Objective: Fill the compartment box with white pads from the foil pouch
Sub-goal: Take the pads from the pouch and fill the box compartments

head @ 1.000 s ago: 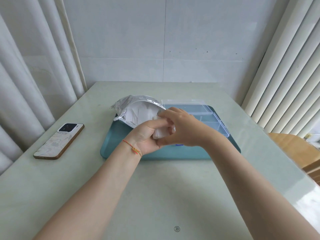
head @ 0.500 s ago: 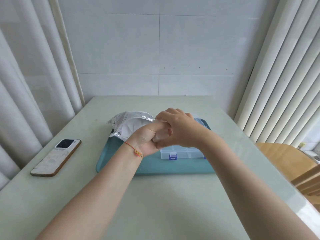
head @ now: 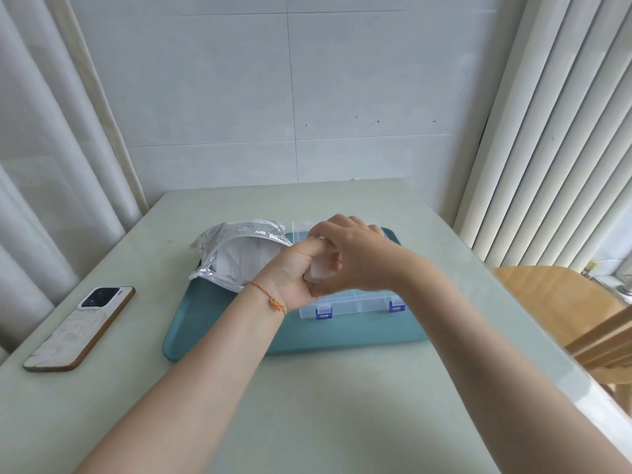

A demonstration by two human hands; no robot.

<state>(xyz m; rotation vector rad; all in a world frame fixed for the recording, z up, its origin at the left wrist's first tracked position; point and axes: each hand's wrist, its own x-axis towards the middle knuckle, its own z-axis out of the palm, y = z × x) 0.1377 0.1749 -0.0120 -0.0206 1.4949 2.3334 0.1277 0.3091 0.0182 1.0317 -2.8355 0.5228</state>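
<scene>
A clear compartment box with blue latches sits on a teal tray; its lid stands open behind my hands. An open foil pouch with white pads inside lies on the tray's back left corner. My left hand and my right hand meet above the box, both gripping a small stack of white pads. Most of the box's inside is hidden by my hands.
A phone lies face down on the pale green table at the left. Curtains hang on both sides. A wooden chair stands at the right edge of the table.
My clasped hands have stayed together over the box with the pads. The camera has tilted up, so the tray and hands appear lower and more of the wall shows.
</scene>
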